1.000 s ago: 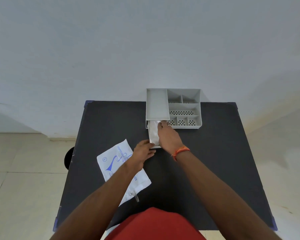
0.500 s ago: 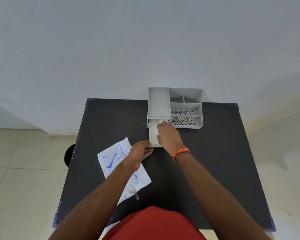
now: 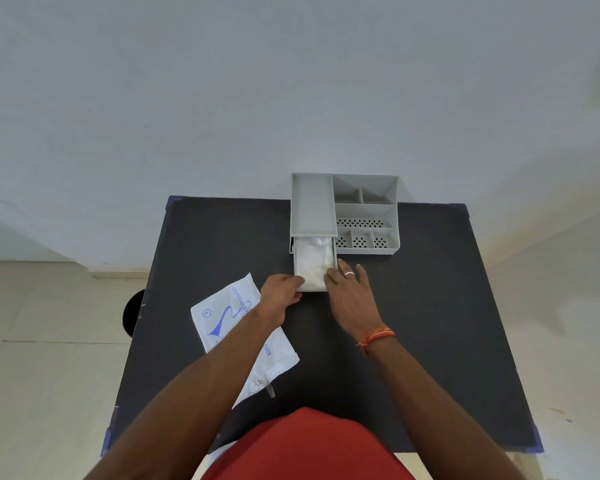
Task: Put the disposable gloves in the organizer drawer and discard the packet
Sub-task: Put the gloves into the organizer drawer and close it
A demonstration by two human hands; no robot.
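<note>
A grey organizer (image 3: pixel 364 211) stands at the far edge of the black table (image 3: pixel 430 323). Its drawer (image 3: pixel 297 268) is pulled out toward me, and white disposable gloves (image 3: pixel 312 259) lie inside it. My left hand (image 3: pixel 279 297) grips the drawer's front left corner. My right hand (image 3: pixel 352 292) rests flat at the drawer's front right corner, fingers spread, its fingertips touching the gloves and the drawer's edge. The white packet (image 3: pixel 222 317) with blue print lies flat on the table, partly under my left forearm.
The organizer's right half has open compartments, some with perforated floors. A dark round object (image 3: pixel 132 315) sits on the floor left of the table. A pale wall rises behind the table; tiled floor lies on both sides.
My right hand has drawn back out of the drawer, so the gloves now lie uncovered. My left hand has moved up from beside the drawer to grip its front left corner.
</note>
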